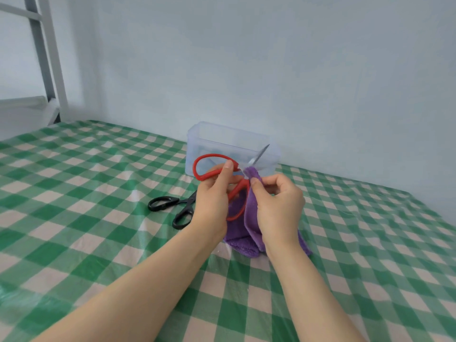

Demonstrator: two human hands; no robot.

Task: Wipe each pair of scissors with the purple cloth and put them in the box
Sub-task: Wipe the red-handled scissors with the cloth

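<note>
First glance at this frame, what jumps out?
The red scissors, held up at centre by the left hand while the right hand pinches the purple cloth on the blades. A pair of black scissors lies on the green checked tablecloth just left of the hands; the clear box stands behind, by the wall.

forearms (148, 280): bare | left hand (212, 201), right hand (280, 208): bare, short nails (229, 164)

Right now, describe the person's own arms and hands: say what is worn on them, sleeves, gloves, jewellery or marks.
Both are bare. The left hand and right hand wear no gloves, and no rings show. The left forearm and right forearm carry no sleeve, watch or bracelet down to the frame's edge. Visible nails look short and unpainted.
</note>
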